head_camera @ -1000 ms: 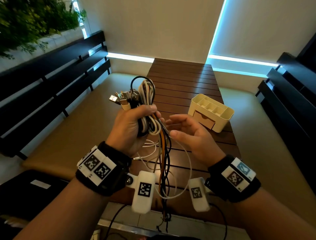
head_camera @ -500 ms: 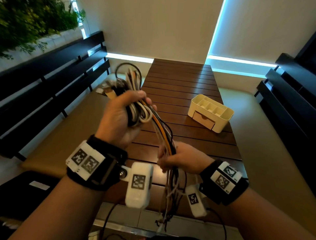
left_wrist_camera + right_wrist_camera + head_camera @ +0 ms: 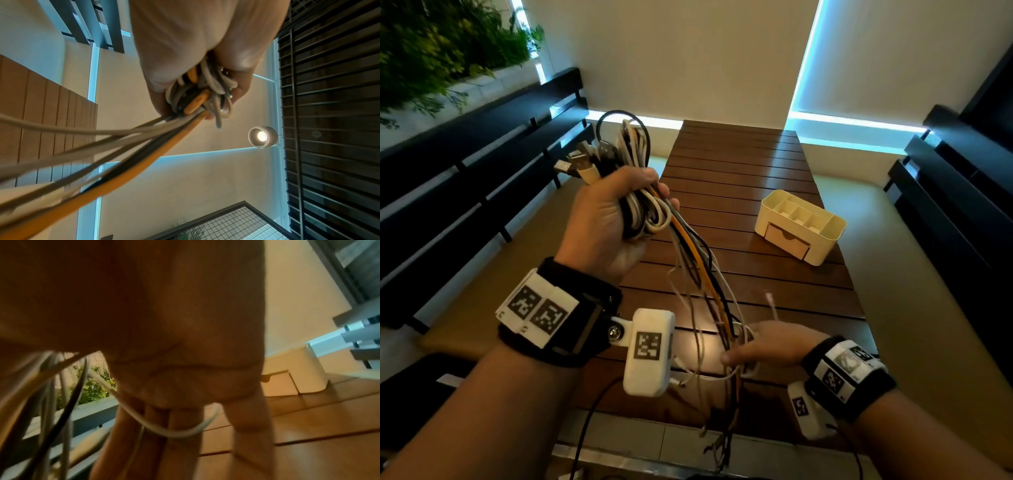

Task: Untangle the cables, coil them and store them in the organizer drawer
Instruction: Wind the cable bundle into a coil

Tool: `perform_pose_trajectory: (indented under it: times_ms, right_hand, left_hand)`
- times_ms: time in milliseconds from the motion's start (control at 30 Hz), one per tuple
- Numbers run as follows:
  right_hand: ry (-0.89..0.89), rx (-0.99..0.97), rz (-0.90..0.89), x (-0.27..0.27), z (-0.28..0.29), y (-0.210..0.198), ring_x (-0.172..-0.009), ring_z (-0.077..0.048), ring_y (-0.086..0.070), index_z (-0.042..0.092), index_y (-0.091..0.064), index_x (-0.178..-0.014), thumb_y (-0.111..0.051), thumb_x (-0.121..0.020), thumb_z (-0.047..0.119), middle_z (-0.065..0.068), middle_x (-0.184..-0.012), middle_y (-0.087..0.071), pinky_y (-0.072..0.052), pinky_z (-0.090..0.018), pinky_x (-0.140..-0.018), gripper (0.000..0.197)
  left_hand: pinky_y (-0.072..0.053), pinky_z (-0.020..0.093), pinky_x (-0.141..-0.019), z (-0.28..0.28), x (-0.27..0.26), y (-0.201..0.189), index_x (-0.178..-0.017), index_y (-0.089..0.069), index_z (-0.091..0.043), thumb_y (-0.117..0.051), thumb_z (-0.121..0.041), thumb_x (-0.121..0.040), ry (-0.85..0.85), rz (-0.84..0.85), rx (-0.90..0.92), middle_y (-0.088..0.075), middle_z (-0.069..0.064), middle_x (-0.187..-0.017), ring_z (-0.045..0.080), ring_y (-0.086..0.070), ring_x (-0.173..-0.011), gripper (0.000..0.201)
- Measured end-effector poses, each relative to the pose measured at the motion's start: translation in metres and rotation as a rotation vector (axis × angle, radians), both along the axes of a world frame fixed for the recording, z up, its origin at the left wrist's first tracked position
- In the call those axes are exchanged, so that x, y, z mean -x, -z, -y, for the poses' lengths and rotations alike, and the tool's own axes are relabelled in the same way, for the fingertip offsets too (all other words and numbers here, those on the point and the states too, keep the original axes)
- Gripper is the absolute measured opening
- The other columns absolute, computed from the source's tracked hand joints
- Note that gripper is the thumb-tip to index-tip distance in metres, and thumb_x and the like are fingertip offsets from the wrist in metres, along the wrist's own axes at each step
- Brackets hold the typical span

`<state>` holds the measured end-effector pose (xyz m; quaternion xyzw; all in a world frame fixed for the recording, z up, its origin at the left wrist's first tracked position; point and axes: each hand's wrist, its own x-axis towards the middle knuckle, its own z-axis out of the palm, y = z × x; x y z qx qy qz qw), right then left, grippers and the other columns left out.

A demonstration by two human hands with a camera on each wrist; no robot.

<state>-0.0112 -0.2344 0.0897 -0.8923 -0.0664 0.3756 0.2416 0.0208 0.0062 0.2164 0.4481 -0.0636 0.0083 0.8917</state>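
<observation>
My left hand (image 3: 599, 222) is raised over the table's left side and grips a tangled bundle of cables (image 3: 640, 209), white, grey, black and orange, with USB plugs (image 3: 582, 161) sticking out on top. In the left wrist view the fingers (image 3: 242, 84) curl round the bundle (image 3: 205, 94). Loose strands (image 3: 705, 274) hang down from it to my right hand (image 3: 767, 346), low near the table's front edge. The right hand's fingers (image 3: 180, 443) are straight, with a white cable (image 3: 174, 433) draped across them. The cream organizer (image 3: 828, 246) stands at the right, its drawer (image 3: 786, 240) closed.
The slatted wooden table (image 3: 739, 171) runs away from me. Black benches (image 3: 465, 164) line the left and another bench (image 3: 955, 192) the right. Plants (image 3: 441, 44) fill the upper left. Cable ends (image 3: 722, 448) dangle past the table's front edge.
My left hand has lifted the bundle higher and to the left. My right hand has slid down the hanging strands toward the front edge, and its fingers have gone from closed round them to straight.
</observation>
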Motion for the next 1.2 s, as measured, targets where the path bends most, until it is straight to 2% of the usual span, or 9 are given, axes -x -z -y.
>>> perform_pose_trajectory:
  times_ms: [100,267,400,567,767,833,900,1067,1200]
  right_hand:
    - [-0.042,0.110,-0.035,-0.002,0.006,0.003,-0.117,-0.014,-0.054,0.035,-0.056,-0.127,-0.067,-0.057,0.083,0.012,-0.124,-0.061,-0.042,-0.041,-0.103,0.086]
    - [0.036,-0.140,0.039,-0.006,0.006,-0.029,-0.120,-0.005,-0.051,0.038,-0.047,-0.136,-0.069,-0.063,0.071,0.019,-0.126,-0.055,-0.042,-0.036,-0.105,0.083]
    - [0.122,-0.278,0.276,-0.010,-0.002,-0.041,-0.113,0.002,-0.051,0.043,-0.051,-0.127,-0.074,-0.080,0.048,0.024,-0.115,-0.054,-0.044,-0.026,-0.093,0.052]
    - [0.242,-0.376,0.371,-0.011,-0.013,-0.025,-0.093,-0.018,-0.069,0.032,-0.067,-0.111,-0.062,-0.095,0.025,0.003,-0.109,-0.067,-0.059,-0.025,-0.064,0.018]
    - [0.409,-0.374,0.648,-0.015,-0.019,-0.017,-0.072,-0.006,-0.066,0.026,-0.063,-0.094,-0.057,-0.098,0.027,0.004,-0.086,-0.067,-0.056,-0.022,-0.059,0.007]
    - [0.549,-0.439,0.715,-0.019,-0.018,-0.023,-0.065,-0.008,-0.064,0.027,-0.059,-0.093,-0.054,-0.099,0.031,0.002,-0.079,-0.066,-0.054,-0.027,-0.063,0.009]
    - [0.634,-0.440,0.677,-0.022,-0.015,-0.031,-0.067,-0.016,-0.061,0.025,-0.059,-0.092,-0.054,-0.098,0.040,0.001,-0.075,-0.063,-0.051,-0.032,-0.064,0.017]
    - [0.463,-0.141,0.482,-0.018,-0.011,-0.035,-0.075,-0.015,-0.060,0.020,-0.068,-0.083,-0.048,-0.095,0.058,-0.003,-0.080,-0.065,-0.047,-0.029,-0.068,0.045]
    - [0.553,-0.184,0.502,-0.010,-0.012,-0.025,-0.074,-0.015,-0.062,0.020,-0.065,-0.088,-0.052,-0.095,0.055,-0.002,-0.082,-0.067,-0.047,-0.028,-0.062,0.038]
  left_hand:
    - [-0.055,0.034,-0.075,0.001,-0.001,0.002,-0.087,-0.057,-0.008,-0.059,-0.008,-0.087,0.008,-0.009,-0.015,-0.061,0.001,-0.072,0.013,-0.064,-0.070,0.002]
    - [-0.055,0.034,-0.074,-0.002,-0.004,0.005,-0.082,-0.059,-0.008,-0.057,-0.007,-0.089,0.003,-0.029,-0.021,-0.062,0.001,-0.070,0.013,-0.064,-0.068,0.007]
    - [-0.055,0.034,-0.074,-0.003,-0.004,0.007,-0.078,-0.060,-0.009,-0.055,-0.006,-0.090,0.006,-0.031,-0.033,-0.063,0.001,-0.069,0.014,-0.064,-0.067,0.013]
    - [-0.056,0.034,-0.074,-0.011,-0.003,0.006,-0.078,-0.061,-0.009,-0.054,-0.006,-0.091,0.001,-0.029,-0.051,-0.063,0.001,-0.067,0.013,-0.063,-0.066,0.015]
    - [-0.054,0.035,-0.075,-0.022,-0.004,0.009,-0.080,-0.060,-0.007,-0.057,-0.008,-0.089,0.011,-0.037,-0.080,-0.062,0.003,-0.068,0.015,-0.064,-0.065,0.010]
    - [-0.055,0.036,-0.075,-0.023,-0.004,0.009,-0.077,-0.061,-0.007,-0.057,-0.008,-0.089,0.009,-0.039,-0.081,-0.062,0.002,-0.067,0.015,-0.064,-0.064,0.014]
    - [-0.055,0.036,-0.076,-0.026,-0.005,0.008,-0.076,-0.061,-0.008,-0.056,-0.007,-0.090,0.018,-0.030,-0.070,-0.062,0.002,-0.066,0.015,-0.063,-0.065,0.014]
    - [-0.055,0.035,-0.076,-0.027,-0.009,0.010,-0.081,-0.059,-0.007,-0.058,-0.008,-0.088,0.049,-0.031,-0.063,-0.062,0.002,-0.070,0.014,-0.063,-0.068,0.007]
    - [-0.054,0.034,-0.073,-0.019,-0.009,0.014,-0.078,-0.060,-0.008,-0.058,-0.008,-0.088,0.050,-0.040,-0.072,-0.062,0.001,-0.068,0.015,-0.063,-0.066,0.010]
